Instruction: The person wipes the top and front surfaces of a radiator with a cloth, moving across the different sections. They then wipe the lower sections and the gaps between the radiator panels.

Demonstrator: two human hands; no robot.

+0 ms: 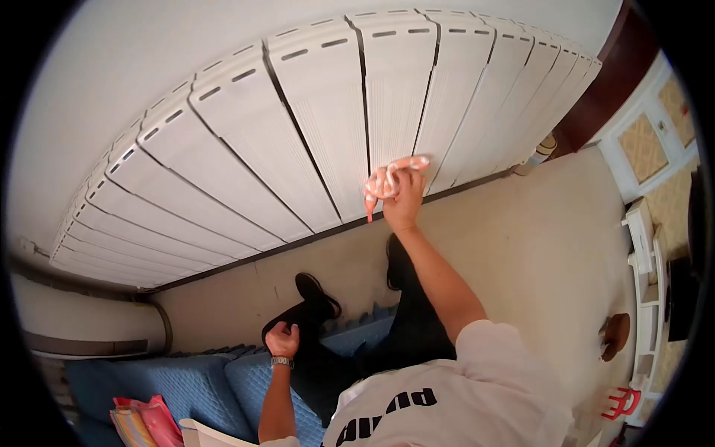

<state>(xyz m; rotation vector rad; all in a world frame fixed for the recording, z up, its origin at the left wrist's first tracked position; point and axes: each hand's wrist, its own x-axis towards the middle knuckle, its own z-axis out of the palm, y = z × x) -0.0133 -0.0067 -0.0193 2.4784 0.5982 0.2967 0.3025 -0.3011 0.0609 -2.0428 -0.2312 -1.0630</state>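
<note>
My right hand reaches forward with its fingers closed on an orange-and-white cloth. The bunched cloth lies against the front of the white ribbed radiator, low down near its bottom edge. One end sticks out to the right above my fingers and a thin orange tip hangs down on the left. My left hand, with a metal watch at the wrist, rests on my left knee. Its fingers are curled in and nothing shows in them.
I sit on a blue quilted sofa, a pink bag to my left. A white rounded appliance stands at the radiator's left end. To the right are a white shelf unit, a brown stool and a red plastic object.
</note>
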